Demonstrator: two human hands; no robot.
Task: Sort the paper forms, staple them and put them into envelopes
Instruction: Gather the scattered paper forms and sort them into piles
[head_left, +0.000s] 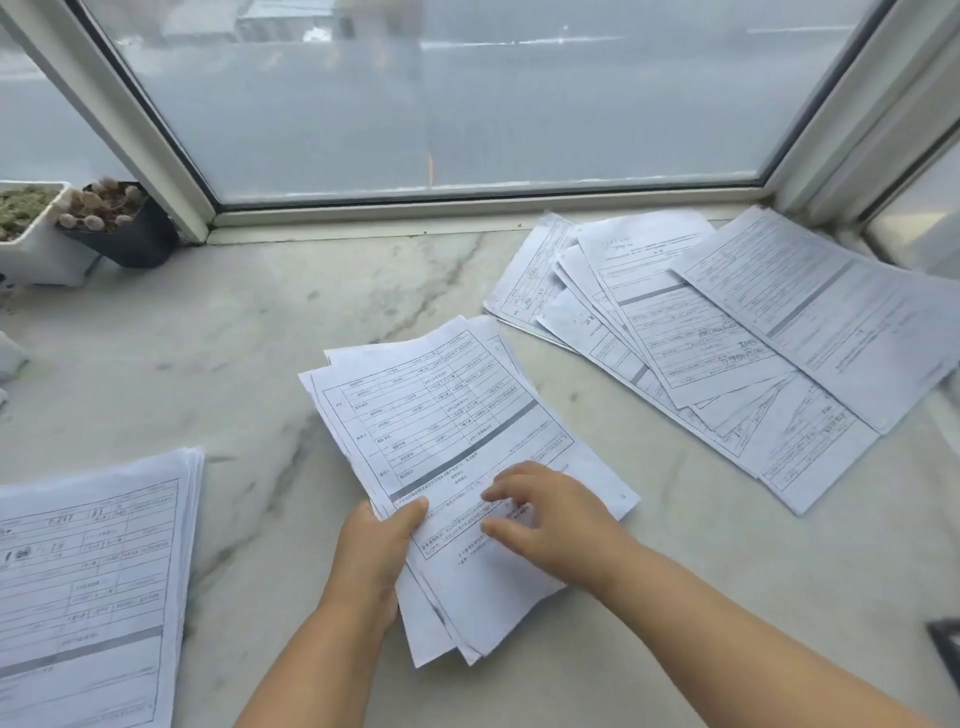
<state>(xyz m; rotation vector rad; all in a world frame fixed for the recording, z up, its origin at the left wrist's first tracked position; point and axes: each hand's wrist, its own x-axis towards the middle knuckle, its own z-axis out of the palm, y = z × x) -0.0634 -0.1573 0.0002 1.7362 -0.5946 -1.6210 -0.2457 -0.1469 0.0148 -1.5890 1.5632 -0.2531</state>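
A loose bundle of printed paper forms (447, 415) lies tilted in the middle of the marble sill. My left hand (371, 556) grips the bundle's near left edge, thumb on top of the sheets. My right hand (550, 514) rests on the top sheet with its fingers spread and slightly bent, fingertips touching the paper. A thick, squared stack of forms (93, 571) sits at the near left. Several forms (727, 332) are fanned out at the far right, overlapping one another.
The marble sill (291, 322) ends at a window frame (467, 205) behind. Two small plant pots, one white (36, 244) and one black (124, 228), stand at the far left corner. A dark object (948, 649) pokes in at the right edge.
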